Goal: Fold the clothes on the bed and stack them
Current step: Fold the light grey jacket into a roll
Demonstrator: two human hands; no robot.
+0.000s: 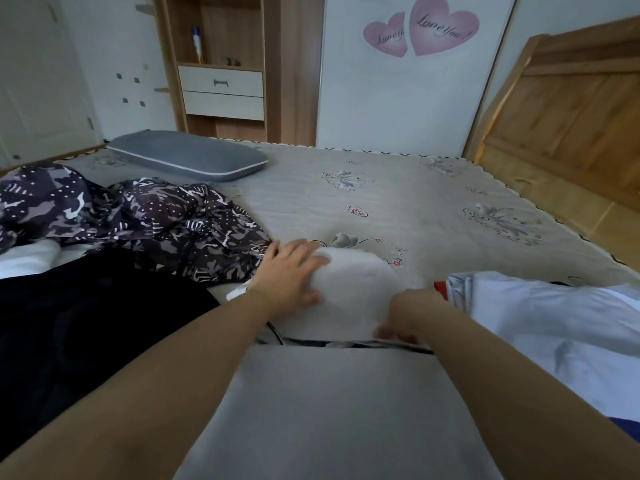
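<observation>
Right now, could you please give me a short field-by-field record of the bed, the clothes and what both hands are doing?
surface: bed, grey floral cover
in work: white garment, folded, mid-bed
left hand: flat, fingers spread, pressing the garment's left side
right hand: fingers curled at the garment's near edge; grip unclear
left of it: patterned dark garment, crumpled; black garment
right of it: pale blue garment
far left: grey pillow

Single head-worn wide view — forward and down, close over the bed (pixel 415 202), wardrobe wall beyond.
</observation>
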